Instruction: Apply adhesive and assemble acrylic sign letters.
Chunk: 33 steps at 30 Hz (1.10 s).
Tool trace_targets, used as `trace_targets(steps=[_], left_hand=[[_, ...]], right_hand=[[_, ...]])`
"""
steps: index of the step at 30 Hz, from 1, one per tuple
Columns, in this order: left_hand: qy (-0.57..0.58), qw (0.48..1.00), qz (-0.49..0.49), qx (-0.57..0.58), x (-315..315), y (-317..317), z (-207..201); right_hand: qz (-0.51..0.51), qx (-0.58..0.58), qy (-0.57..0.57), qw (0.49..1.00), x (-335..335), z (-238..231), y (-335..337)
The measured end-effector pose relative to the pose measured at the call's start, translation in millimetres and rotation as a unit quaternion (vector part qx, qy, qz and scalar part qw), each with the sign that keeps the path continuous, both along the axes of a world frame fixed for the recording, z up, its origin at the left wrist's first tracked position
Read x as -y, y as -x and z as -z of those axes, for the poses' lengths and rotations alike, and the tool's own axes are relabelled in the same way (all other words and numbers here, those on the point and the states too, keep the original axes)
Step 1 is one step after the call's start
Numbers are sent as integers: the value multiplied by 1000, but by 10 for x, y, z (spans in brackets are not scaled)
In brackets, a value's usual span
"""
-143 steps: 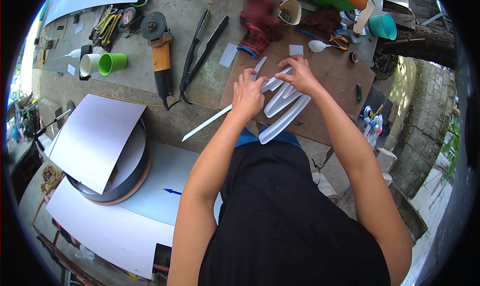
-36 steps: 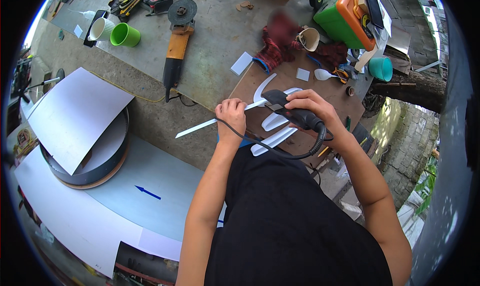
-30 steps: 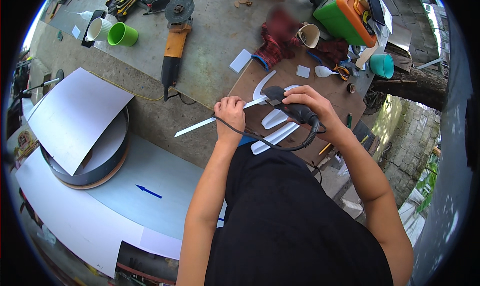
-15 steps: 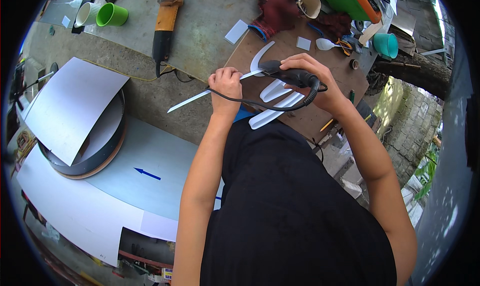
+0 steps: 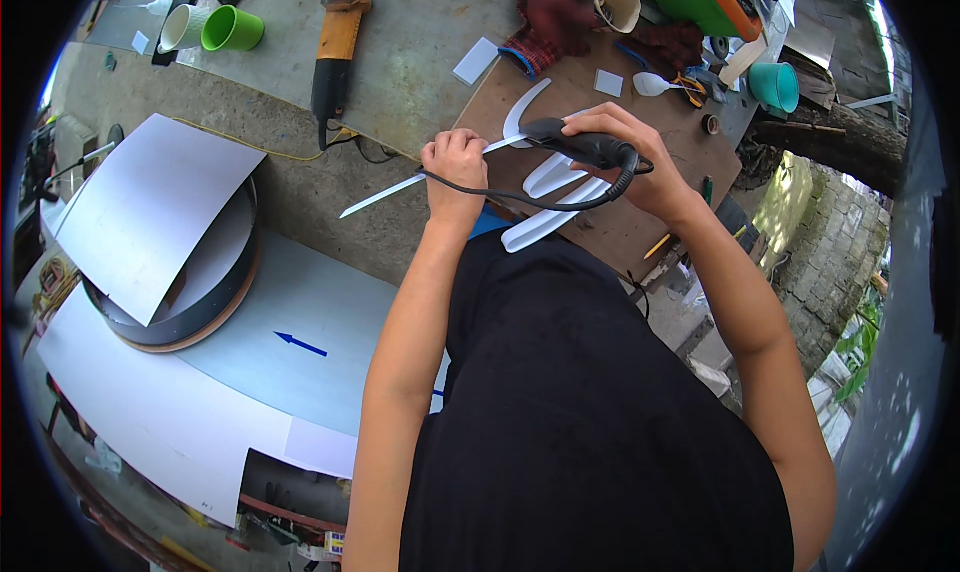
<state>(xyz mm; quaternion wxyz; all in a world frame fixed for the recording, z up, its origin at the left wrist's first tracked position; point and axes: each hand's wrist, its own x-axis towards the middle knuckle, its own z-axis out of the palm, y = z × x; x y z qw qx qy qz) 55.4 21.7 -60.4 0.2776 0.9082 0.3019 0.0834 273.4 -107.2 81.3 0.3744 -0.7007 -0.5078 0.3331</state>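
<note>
My left hand [image 5: 456,172] is closed around a thin white strip [image 5: 378,197] that slants up to the right over the board's edge. My right hand [image 5: 640,157] grips a small black corded power tool [image 5: 588,150]. The tool's front end meets the strip's upper right end; the exact contact is too small to make out. Its black cord [image 5: 560,205] loops back from the rear and passes across my left hand. Just beyond the tool lies a curved white piece [image 5: 522,110]. Under the tool and cord are a bent white piece [image 5: 545,178] and a white channel-shaped piece [image 5: 540,229].
A brown board [image 5: 690,157] lies on the metal table. An orange-black angle grinder [image 5: 336,52], green cup [image 5: 232,29], red glove [image 5: 560,22] and teal cup [image 5: 773,86] stand around it. At left, a white sheet [image 5: 160,207] leans over a round drum [image 5: 235,242].
Both hands keep their hold on the strip and the tool. The whole view has shifted slightly; the hands have hardly moved against the board.
</note>
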Motion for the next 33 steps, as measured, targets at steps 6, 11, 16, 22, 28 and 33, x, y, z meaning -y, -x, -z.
trace_targets(steps=[6, 11, 16, 22, 28, 33], left_hand=[[2, 1000, 0, -4, 42, 45, 3], [17, 998, -16, 56, 170, 99, -167], [82, 988, 59, 119, 444, 472, -377], [145, 985, -30, 83, 495, 796, -371], [157, 986, -4, 56, 318, 553, -413], [145, 987, -23, 70, 275, 461, -375]], right_hand=[[-4, 12, -14, 1000, 17, 7, 25], [0, 5, -13, 1000, 38, 22, 34], [-2, 10, -1, 1000, 39, 2, 16], [-9, 3, 17, 1000, 27, 19, 7], [-6, 3, -4, 1000, 2, 36, -4], [-11, 34, -30, 999, -7, -40, -15]])
